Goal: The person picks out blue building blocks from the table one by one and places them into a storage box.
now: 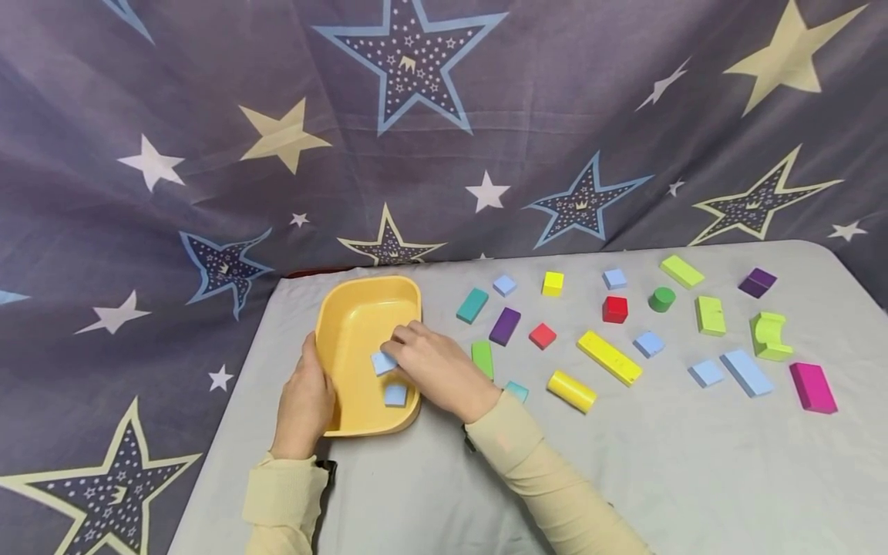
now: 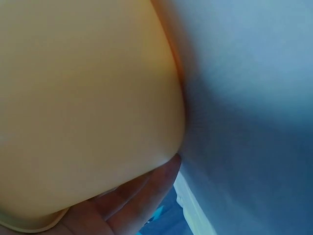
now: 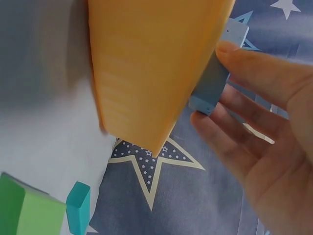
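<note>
A yellow-orange plastic bin (image 1: 336,370) stands on the left part of the table. My left hand (image 1: 303,401) grips its left side, and the fingers (image 2: 142,200) lie against the outer wall in the left wrist view. Over the bin's right rim reaches my right hand (image 1: 440,366), pinching a light blue rectangular block (image 1: 384,362) between thumb and fingers. In the right wrist view this blue block (image 3: 215,81) shows above the rim, partly hidden by the bin wall. Another light blue block (image 1: 395,395) lies on the bin's floor, below the held one.
Right of the bin, coloured blocks lie scattered on the grey cloth-covered table (image 1: 624,478). Nearest are a green block (image 1: 482,359), a teal block (image 1: 472,305) and a turquoise piece (image 1: 516,391) beside the right forearm. A star-patterned curtain (image 1: 444,169) hangs behind the table.
</note>
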{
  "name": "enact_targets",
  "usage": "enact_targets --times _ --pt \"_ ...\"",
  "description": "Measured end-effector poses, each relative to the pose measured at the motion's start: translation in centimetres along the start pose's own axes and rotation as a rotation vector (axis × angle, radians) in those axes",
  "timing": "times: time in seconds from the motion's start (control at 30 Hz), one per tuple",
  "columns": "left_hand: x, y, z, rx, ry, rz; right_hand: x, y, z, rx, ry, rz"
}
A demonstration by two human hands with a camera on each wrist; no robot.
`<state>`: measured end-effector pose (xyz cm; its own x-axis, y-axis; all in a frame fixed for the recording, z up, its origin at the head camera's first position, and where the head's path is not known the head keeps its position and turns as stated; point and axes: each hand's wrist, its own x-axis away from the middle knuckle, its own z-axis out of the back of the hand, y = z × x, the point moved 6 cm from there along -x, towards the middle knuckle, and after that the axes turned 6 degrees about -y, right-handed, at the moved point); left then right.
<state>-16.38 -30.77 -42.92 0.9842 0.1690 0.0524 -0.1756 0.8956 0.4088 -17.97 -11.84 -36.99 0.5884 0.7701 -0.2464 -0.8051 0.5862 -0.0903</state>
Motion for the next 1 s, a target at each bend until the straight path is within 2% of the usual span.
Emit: enact_targets --times 1.0 --pt "0.0 0.0 0.0 0.0 0.004 -0.011 -0.1 -1.4 -1.0 0.005 -0.052 0.03"
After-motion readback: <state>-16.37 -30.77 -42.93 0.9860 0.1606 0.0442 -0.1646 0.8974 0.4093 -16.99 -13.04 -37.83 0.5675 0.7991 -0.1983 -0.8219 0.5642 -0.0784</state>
